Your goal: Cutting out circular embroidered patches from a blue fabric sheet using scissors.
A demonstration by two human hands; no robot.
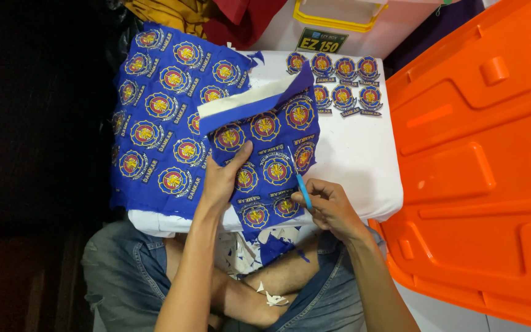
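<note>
Meanwhile, left hand fingers pin a blue strip of embroidered badges on the white counter; right hand, just beside, grips blue-handled scissors, blades angled up into the cloth.

One camera only, on the person's head, looking steeply down and close over the white worktop and their lap.
</note>
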